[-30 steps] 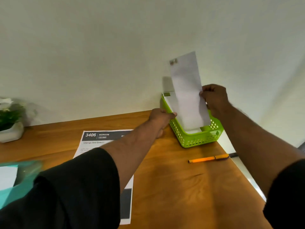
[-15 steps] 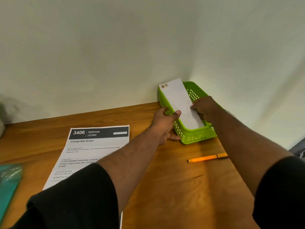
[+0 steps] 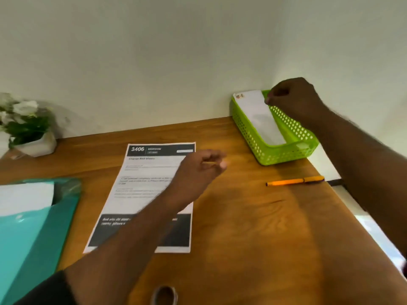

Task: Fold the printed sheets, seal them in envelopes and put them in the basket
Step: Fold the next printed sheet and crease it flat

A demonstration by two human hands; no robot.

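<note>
While my right hand [image 3: 293, 100] pinches the envelope [image 3: 259, 117] lying in the basket [image 3: 284, 154] at two o'clock, my left hand [image 3: 198, 170] hovers loosely curled, empty, over the printed sheet [image 3: 145, 186].

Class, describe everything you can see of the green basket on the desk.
The green basket is a bright lime, rectangular tray that looks like plastic, its walls pierced with rows of small holes. It stands upright at the far right corner of the wooden desk, against the wall. A white envelope lies slanted inside. The right hand hovers above its far end.
</note>
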